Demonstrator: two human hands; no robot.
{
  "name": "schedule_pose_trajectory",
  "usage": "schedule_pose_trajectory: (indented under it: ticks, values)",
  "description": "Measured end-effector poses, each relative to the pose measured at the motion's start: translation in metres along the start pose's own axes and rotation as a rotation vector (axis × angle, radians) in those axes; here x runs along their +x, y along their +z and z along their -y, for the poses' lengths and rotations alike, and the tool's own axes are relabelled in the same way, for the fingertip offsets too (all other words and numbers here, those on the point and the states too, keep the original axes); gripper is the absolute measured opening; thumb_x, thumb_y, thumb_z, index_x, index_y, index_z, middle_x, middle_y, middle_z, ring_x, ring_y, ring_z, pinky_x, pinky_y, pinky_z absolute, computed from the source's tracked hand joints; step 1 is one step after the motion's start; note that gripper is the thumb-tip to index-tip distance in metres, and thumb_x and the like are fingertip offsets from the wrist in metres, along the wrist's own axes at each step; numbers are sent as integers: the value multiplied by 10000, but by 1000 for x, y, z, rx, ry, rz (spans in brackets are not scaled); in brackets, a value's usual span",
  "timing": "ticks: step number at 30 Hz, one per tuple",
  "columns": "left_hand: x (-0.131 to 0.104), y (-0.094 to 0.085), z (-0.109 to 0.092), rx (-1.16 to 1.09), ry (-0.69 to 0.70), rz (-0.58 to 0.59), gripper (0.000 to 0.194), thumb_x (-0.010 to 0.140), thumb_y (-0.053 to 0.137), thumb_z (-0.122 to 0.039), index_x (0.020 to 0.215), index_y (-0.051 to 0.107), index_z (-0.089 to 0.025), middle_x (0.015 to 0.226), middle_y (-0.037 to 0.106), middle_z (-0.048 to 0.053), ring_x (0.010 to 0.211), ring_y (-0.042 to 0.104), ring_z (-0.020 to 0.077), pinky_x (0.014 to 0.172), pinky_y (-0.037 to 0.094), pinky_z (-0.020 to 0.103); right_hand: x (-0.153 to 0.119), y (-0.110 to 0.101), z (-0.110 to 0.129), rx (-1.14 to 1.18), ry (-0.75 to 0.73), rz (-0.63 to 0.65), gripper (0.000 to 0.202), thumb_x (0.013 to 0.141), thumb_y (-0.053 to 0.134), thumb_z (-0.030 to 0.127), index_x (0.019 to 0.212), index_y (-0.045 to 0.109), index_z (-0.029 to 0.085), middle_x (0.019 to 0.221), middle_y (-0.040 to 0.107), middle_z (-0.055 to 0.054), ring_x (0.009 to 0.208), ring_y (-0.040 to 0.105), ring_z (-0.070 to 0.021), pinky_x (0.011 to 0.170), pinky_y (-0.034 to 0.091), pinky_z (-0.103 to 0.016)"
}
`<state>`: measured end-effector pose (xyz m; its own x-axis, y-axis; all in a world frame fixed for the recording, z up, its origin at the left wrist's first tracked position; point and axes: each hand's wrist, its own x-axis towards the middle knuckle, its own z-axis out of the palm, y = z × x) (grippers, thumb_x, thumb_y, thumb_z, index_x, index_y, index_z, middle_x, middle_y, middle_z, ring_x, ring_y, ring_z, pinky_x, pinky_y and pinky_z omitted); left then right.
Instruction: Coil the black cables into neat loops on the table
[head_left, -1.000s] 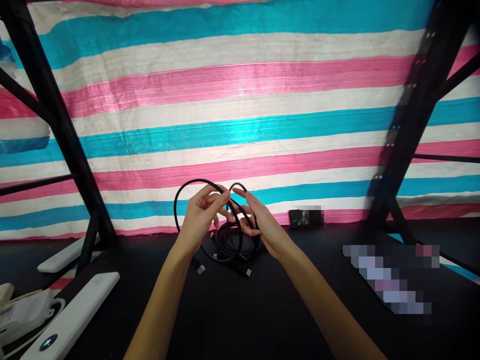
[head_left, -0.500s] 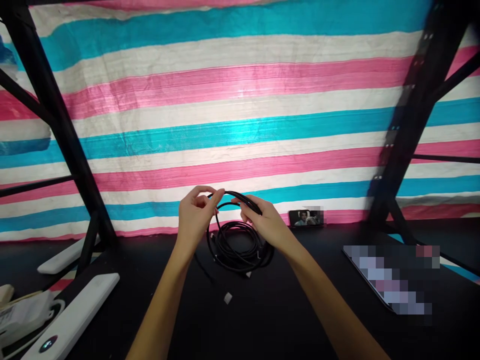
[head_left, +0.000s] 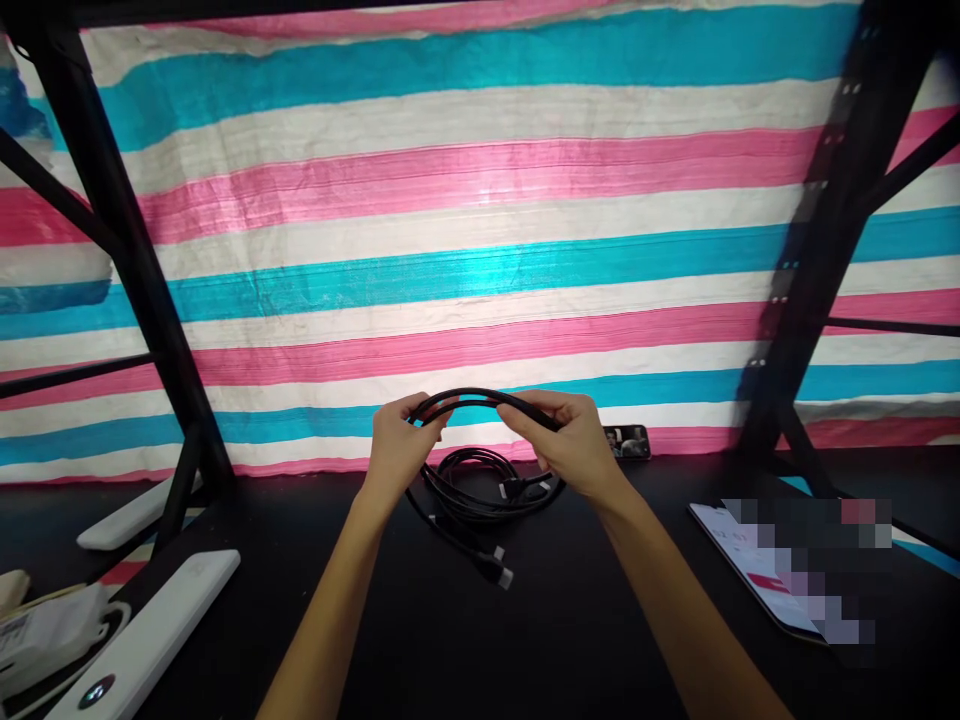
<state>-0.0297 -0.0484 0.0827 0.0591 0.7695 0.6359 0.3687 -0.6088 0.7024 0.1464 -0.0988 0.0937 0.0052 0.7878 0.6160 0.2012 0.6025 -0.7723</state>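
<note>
Both hands grip one black cable (head_left: 474,393), gathered into loops that arch between them above the table. My left hand (head_left: 401,445) is closed round the left side of the loops, fingers behind and thumb in front. On the right side, my right hand (head_left: 576,440) pinches the bundle between thumb and fingers. Below my left hand, a cable end with a silvery plug (head_left: 504,577) shows over the dark tabletop. Behind and beneath the held loops lies a second coil of black cable (head_left: 480,510), with a plug (head_left: 514,489) near its right side.
On the right lies a phone or tablet (head_left: 757,570), partly pixelated. A smaller phone (head_left: 634,442) leans at the back, partly behind my right hand. White long devices (head_left: 150,630) and a white adapter (head_left: 52,635) sit at left. Black frame posts (head_left: 135,290) flank a striped sheet (head_left: 480,260).
My hands have moved apart, stretching the loops wider, and my right hand has shifted right. A cable end with a plug now shows below the loops.
</note>
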Motion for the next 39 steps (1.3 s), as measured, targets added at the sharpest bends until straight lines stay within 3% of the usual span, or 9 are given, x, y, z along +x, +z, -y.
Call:
schedule_pose_trajectory:
  ticks: [4,10,14,16,18,21,26,32,39]
  values:
    - [0,-6,0,-19,-128,-70,367,695,610,-461,493,552,-160,400,475,-15,427,444,108,463,326,227,9,-2,-15,29,3,-124,294,737,642,430,830,691,156,385,413,67,322,323,-53,335,251,-209]
    - [0,-2,7,-253,-315,-35,389,654,650,-440,471,433,-174,375,269,-83,338,229,47,370,174,212,10,-2,-24,-102,22,34,405,750,624,434,1066,601,182,674,601,-7,515,527,-113,492,415,-253]
    - [-1,6,4,-257,-303,-13,413,624,674,-433,470,400,-165,431,239,-83,419,181,38,415,136,213,4,9,-15,-178,-10,57,409,815,536,471,1146,561,233,767,590,-8,540,489,-101,516,390,-248]
    - [-3,7,0,-265,-295,6,438,623,674,-449,470,375,-167,442,245,-80,430,181,37,427,129,216,3,12,-11,-148,-39,28,362,864,445,488,1047,605,220,692,548,5,506,425,-91,482,340,-238]
    - [-5,7,-5,-286,-308,39,458,627,673,-451,476,341,-175,439,236,-83,420,158,31,425,108,220,2,12,-7,-109,-42,-19,406,884,390,503,806,636,189,594,476,15,476,363,-85,455,291,-238]
    - [-9,2,-15,-358,-309,172,454,651,663,-434,493,318,-184,420,213,-92,394,128,26,412,81,223,2,8,-2,-43,-3,-66,448,854,453,508,582,583,177,511,405,24,447,305,-78,432,243,-244]
    - [-15,-6,-30,-478,-241,410,477,709,624,-463,482,302,-193,389,210,-87,356,123,28,381,70,234,2,-1,5,70,47,-93,288,797,572,448,843,708,198,501,423,34,439,270,-73,407,180,-238]
    - [-16,-4,-33,-509,-232,396,585,754,484,-621,465,183,-210,458,125,-75,382,85,40,376,48,241,3,-3,4,84,71,-42,355,787,575,444,994,703,186,525,484,28,410,217,-51,386,153,-235]
    - [-12,-9,-25,-537,-241,447,438,767,510,-568,552,459,-189,423,175,-88,365,106,47,393,65,243,3,-5,4,110,75,96,335,821,540,410,1031,682,191,662,602,-6,401,319,-39,377,214,-220]
